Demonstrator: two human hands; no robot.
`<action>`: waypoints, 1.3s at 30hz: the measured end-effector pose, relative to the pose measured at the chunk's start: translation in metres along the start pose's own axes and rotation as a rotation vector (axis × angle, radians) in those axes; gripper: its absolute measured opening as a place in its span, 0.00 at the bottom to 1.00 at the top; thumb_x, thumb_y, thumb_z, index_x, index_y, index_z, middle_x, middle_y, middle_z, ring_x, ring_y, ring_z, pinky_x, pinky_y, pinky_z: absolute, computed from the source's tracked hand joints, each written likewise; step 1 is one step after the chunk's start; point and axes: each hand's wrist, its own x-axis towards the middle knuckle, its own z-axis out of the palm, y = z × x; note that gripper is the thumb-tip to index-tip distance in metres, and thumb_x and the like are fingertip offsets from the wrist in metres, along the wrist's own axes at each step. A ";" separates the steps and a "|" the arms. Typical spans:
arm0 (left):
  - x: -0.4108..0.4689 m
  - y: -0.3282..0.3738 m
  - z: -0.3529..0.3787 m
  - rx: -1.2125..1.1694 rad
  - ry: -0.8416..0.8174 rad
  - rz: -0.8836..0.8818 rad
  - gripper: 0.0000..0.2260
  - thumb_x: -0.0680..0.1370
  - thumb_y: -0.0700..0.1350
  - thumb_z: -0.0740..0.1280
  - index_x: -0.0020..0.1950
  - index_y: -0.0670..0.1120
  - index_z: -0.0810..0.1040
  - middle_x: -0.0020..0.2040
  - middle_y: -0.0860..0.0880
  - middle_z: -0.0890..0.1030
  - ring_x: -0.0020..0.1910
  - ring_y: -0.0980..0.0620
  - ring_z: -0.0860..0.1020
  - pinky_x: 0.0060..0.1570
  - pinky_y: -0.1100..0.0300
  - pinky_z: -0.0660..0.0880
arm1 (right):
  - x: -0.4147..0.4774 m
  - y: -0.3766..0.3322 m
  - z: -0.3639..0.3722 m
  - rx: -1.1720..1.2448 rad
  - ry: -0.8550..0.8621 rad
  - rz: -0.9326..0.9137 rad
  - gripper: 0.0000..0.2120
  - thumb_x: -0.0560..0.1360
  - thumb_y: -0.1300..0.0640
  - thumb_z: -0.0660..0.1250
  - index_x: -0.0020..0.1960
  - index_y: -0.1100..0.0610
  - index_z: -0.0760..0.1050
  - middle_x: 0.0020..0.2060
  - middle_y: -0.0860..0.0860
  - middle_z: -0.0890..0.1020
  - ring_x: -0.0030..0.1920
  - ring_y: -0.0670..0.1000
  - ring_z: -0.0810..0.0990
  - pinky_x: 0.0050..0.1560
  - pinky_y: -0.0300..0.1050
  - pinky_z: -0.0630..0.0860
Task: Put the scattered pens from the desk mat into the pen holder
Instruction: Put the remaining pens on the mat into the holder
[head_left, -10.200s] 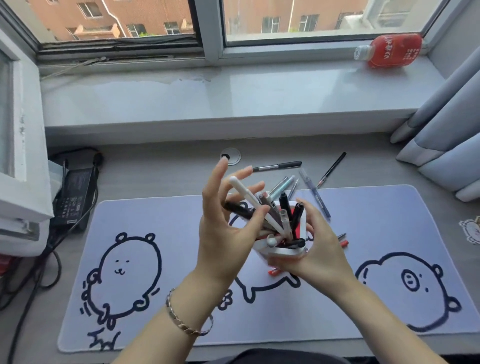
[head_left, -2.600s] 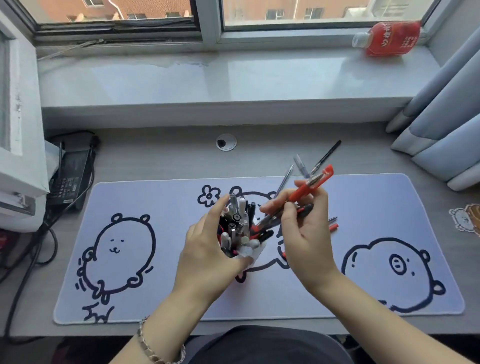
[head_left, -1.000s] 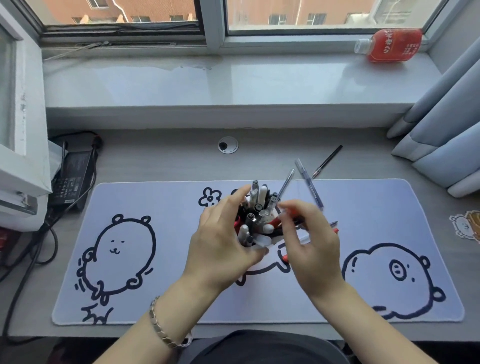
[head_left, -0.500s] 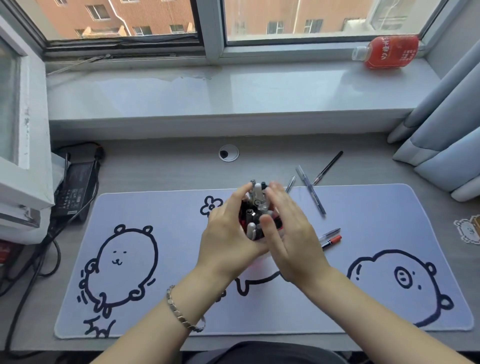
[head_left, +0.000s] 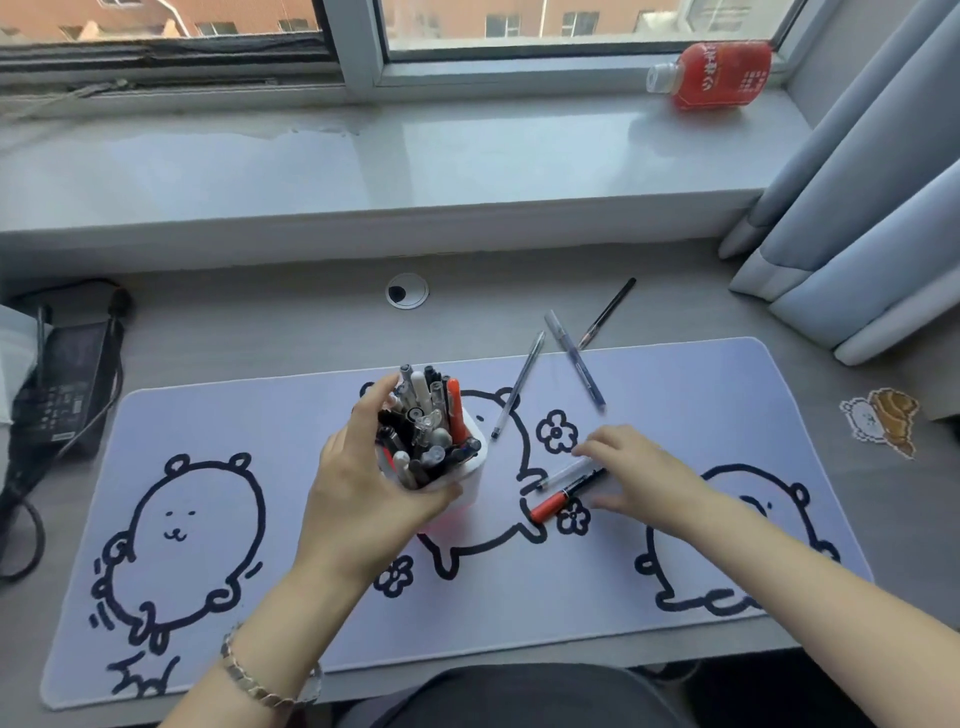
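My left hand (head_left: 358, 499) grips the white pen holder (head_left: 475, 465), which stands on the pale desk mat (head_left: 260, 415) packed with several pens. My right hand (head_left: 639, 475) lies flat on the mat to the right of the holder. Its fingertips rest on the ends of a clear pen (head_left: 561, 474) and a red-capped black pen (head_left: 558, 501), and the fingers are not closed around them. A clear pen (head_left: 517, 387) and a blue-tinted pen (head_left: 574, 358) lie across the mat's far edge. A thin black pen (head_left: 608, 312) lies on the bare desk behind them.
A red bottle (head_left: 711, 75) lies on the windowsill. Grey curtains (head_left: 857, 208) hang at the right. A black power adapter (head_left: 62, 384) with cables sits at the left. The desk has a cable hole (head_left: 407, 291) behind the mat and a sticker (head_left: 880, 421) to its right.
My right hand has left the top of the holder and moved right and down onto two pens on the mat. My left hand still holds the holder.
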 end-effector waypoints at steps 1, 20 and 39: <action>-0.002 0.000 0.000 -0.006 -0.009 -0.001 0.41 0.54 0.56 0.74 0.64 0.67 0.60 0.53 0.68 0.70 0.58 0.50 0.73 0.56 0.49 0.75 | 0.006 -0.002 0.007 -0.082 0.019 -0.088 0.21 0.66 0.55 0.75 0.57 0.56 0.76 0.54 0.51 0.78 0.56 0.55 0.76 0.53 0.46 0.73; -0.021 0.007 0.001 -0.051 -0.032 -0.045 0.40 0.53 0.61 0.70 0.62 0.71 0.60 0.55 0.65 0.72 0.59 0.53 0.74 0.57 0.50 0.75 | -0.011 -0.118 -0.092 1.095 0.843 -0.397 0.05 0.75 0.56 0.58 0.46 0.47 0.63 0.35 0.53 0.71 0.33 0.57 0.74 0.35 0.40 0.76; -0.020 0.022 0.010 0.019 0.004 0.074 0.39 0.56 0.56 0.75 0.61 0.69 0.59 0.50 0.70 0.70 0.57 0.54 0.71 0.54 0.56 0.74 | -0.009 -0.119 -0.034 0.634 0.982 -0.255 0.11 0.68 0.66 0.70 0.48 0.58 0.77 0.34 0.47 0.80 0.35 0.43 0.78 0.40 0.37 0.78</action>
